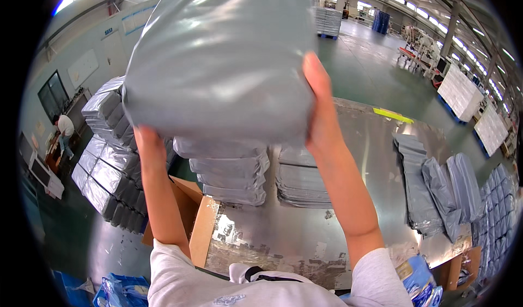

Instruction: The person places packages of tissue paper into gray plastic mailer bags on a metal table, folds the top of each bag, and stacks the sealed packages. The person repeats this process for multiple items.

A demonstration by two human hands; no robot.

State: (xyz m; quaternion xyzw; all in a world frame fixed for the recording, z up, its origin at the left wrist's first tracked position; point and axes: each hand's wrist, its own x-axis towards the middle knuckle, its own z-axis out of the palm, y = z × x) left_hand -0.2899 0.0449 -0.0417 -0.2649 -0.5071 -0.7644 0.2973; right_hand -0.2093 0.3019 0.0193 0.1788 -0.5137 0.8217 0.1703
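Note:
A large grey plastic-wrapped package is raised in front of me, filling the upper middle of the view. My left hand grips its lower left corner, the fingers mostly hidden behind it. On the opposite side my right hand presses against the right edge, thumb up along it. Below the package, a stack of grey packages stands at the table's left side. Beside that stack lies a pile of flat grey plastic bags.
The metal table has a worn front edge. An open cardboard box sits at its left. Wrapped bundles are piled further left. Folded grey bags lie at right, near yellow tape. A person bends over far left.

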